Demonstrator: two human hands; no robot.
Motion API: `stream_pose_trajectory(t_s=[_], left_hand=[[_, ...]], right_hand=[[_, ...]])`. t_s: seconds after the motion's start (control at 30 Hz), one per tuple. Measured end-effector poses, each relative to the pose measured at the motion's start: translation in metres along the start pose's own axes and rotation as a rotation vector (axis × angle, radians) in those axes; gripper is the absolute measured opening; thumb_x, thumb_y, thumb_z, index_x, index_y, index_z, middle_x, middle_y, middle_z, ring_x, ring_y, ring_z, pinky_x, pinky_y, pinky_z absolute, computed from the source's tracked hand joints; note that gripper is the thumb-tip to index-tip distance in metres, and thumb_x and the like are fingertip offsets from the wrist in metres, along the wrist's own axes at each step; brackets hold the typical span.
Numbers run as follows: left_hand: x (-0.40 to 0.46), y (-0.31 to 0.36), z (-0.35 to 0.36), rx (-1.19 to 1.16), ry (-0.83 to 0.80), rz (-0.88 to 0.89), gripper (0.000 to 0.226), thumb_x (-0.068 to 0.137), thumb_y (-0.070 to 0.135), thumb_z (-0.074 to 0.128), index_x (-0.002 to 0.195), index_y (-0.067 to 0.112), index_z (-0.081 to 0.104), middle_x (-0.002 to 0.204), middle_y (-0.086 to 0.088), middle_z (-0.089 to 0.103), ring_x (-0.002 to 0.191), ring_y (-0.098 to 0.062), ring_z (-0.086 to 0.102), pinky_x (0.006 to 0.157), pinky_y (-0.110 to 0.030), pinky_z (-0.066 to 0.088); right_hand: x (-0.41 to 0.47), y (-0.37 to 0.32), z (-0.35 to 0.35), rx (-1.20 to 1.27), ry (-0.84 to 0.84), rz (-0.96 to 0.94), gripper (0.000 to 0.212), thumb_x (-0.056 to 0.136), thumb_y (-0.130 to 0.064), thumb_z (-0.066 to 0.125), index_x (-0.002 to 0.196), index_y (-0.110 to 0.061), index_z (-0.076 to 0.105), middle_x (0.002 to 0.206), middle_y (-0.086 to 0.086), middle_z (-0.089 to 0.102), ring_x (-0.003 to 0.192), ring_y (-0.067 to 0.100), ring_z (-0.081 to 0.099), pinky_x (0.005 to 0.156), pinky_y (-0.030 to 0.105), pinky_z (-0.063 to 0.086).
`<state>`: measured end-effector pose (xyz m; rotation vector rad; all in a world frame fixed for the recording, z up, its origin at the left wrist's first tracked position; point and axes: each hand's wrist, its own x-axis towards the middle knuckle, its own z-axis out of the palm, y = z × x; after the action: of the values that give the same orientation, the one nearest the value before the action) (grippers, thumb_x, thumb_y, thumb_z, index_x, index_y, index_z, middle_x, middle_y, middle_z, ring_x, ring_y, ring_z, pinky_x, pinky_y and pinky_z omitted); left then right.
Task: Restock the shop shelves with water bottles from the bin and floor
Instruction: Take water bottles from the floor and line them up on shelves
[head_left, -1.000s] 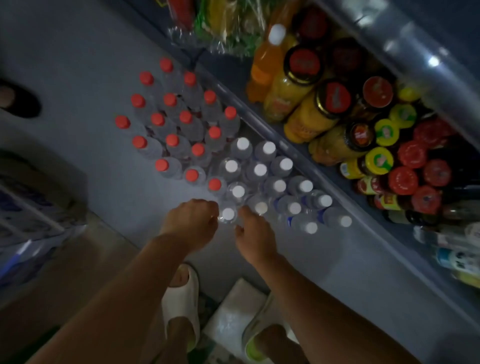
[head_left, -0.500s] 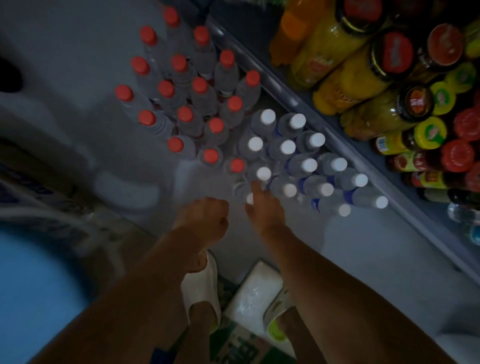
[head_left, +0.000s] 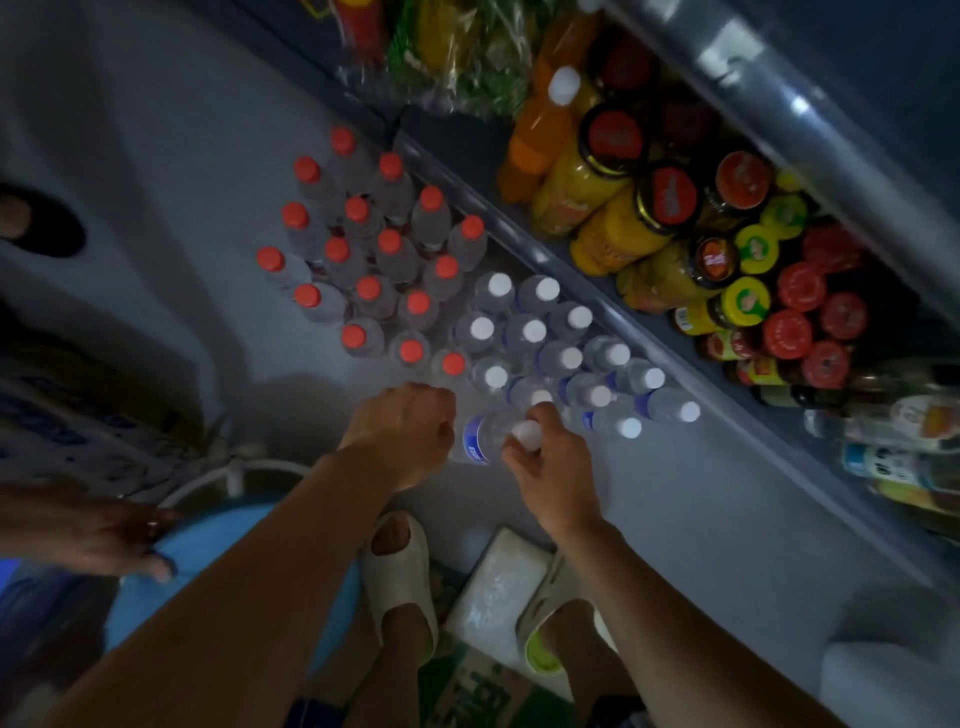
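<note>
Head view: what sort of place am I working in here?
Most likely a small shop's drinks aisle: a low shelf packed with juice bottles, and red-capped and white-capped water bottles grouped on the floor.

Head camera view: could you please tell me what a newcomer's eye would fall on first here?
Two blocks of clear plastic water bottles stand on the grey floor, the red-capped bottles farther off and the white-capped bottles nearer. At the near edge, the left hand and right hand together hold one tilted white-capped bottle with a blue label. To the right, a low shelf holds orange juice bottles.
</note>
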<state>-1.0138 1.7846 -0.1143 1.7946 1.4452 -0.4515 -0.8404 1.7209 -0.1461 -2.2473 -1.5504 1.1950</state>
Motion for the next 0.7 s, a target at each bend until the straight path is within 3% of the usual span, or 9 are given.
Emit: stream_pose_trajectory(t_s=[0.13,0.2,0.33,0.43,0.7], left_hand=[[-0.015,0.022,-0.045,-0.001,0.095,0.071,0.022,0.093,0.027,0.048,0.111,0.024,0.06,0.115,-0.006,0.064,0.107,-0.029,0.06,0.083,-0.032,0.045],[-0.023,0.033,-0.07,0.015,0.148,0.112,0.023,0.093,0.028,0.047,0.111,0.024,0.062,0.114,-0.007,0.064,0.107,-0.03,0.06,0.083,-0.033,0.046],[-0.038,0.057,-0.119,-0.021,0.214,0.183,0.022,0.093,0.025,0.048,0.108,0.021,0.063,0.11,-0.007,0.065,0.102,-0.031,0.061,0.083,-0.037,0.05],[-0.051,0.077,-0.15,-0.013,0.273,0.252,0.019,0.093,0.025,0.047,0.104,0.021,0.062,0.108,-0.006,0.066,0.1,-0.03,0.061,0.075,-0.035,0.046],[-0.079,0.105,-0.209,-0.056,0.391,0.387,0.015,0.092,0.025,0.049,0.096,0.019,0.062,0.098,-0.006,0.066,0.095,-0.033,0.061,0.074,-0.038,0.049]], right_hand=[[-0.024,-0.023,-0.043,0.088,0.166,-0.047,0.022,0.085,-0.022,0.067,0.1,-0.011,0.056,0.081,0.004,0.065,0.071,0.014,0.057,0.059,0.008,0.038],[-0.032,-0.036,-0.067,0.116,0.232,-0.061,0.016,0.084,-0.02,0.068,0.092,-0.017,0.054,0.072,-0.005,0.06,0.065,0.008,0.055,0.054,0.004,0.036],[-0.045,-0.065,-0.12,0.211,0.381,-0.155,0.017,0.08,-0.018,0.068,0.08,-0.023,0.052,0.063,-0.016,0.058,0.061,-0.007,0.056,0.05,0.002,0.035],[-0.05,-0.088,-0.159,0.204,0.469,-0.228,0.015,0.08,-0.016,0.067,0.077,-0.017,0.053,0.058,-0.011,0.055,0.054,-0.002,0.052,0.046,0.006,0.034],[-0.042,-0.141,-0.235,0.078,0.64,-0.273,0.029,0.081,-0.022,0.07,0.065,-0.005,0.053,0.052,-0.008,0.047,0.051,0.001,0.049,0.046,0.008,0.032]])
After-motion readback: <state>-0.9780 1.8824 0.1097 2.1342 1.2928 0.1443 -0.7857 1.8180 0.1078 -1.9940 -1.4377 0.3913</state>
